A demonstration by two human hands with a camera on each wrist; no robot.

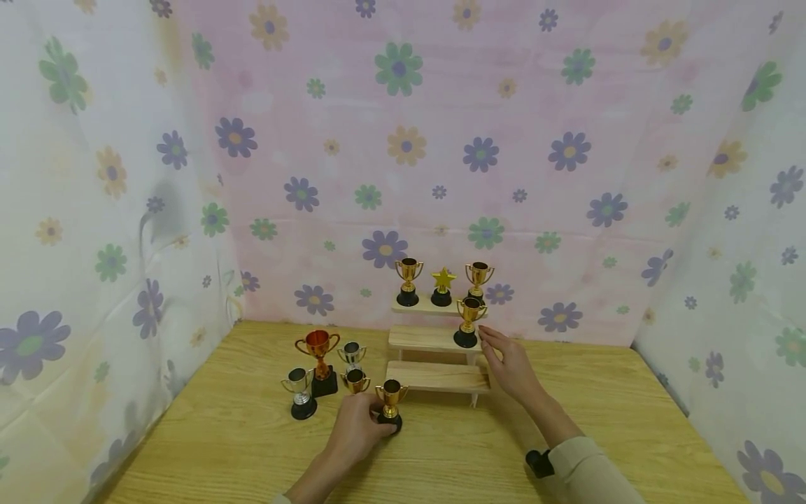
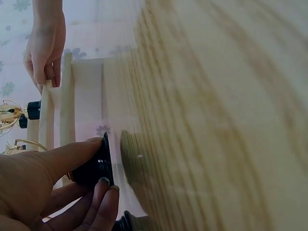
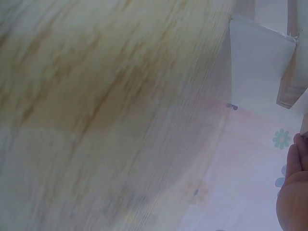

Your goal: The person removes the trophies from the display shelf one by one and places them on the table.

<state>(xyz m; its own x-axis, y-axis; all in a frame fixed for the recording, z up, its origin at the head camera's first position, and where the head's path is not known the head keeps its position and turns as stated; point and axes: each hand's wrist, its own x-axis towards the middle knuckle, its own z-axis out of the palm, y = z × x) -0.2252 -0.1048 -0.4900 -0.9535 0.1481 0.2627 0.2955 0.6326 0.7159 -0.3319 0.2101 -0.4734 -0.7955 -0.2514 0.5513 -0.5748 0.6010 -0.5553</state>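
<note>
Thumb and fingers of my left hand (image 1: 355,428) pinch the black base of a small gold trophy cup (image 1: 391,395), upright in front of the stand's left end. In the left wrist view a gap shows between that black base (image 2: 98,163) and the tabletop. My right hand (image 1: 513,369) is at the right end of the three-step wooden stand (image 1: 425,338), its straight fingertips right at the middle step's end. Close to them, a gold trophy (image 1: 469,316) stands on that step. In the right wrist view, only part of the right hand (image 3: 293,192) shows.
The top step bears two gold trophies (image 1: 408,276) (image 1: 480,276) with a gold star trophy (image 1: 443,280) between. Left of the stand are a larger red-orange cup (image 1: 320,348), two silver cups (image 1: 299,383) (image 1: 351,353) and a gold cup (image 1: 355,380). A black object (image 1: 539,463) lies by the right sleeve.
</note>
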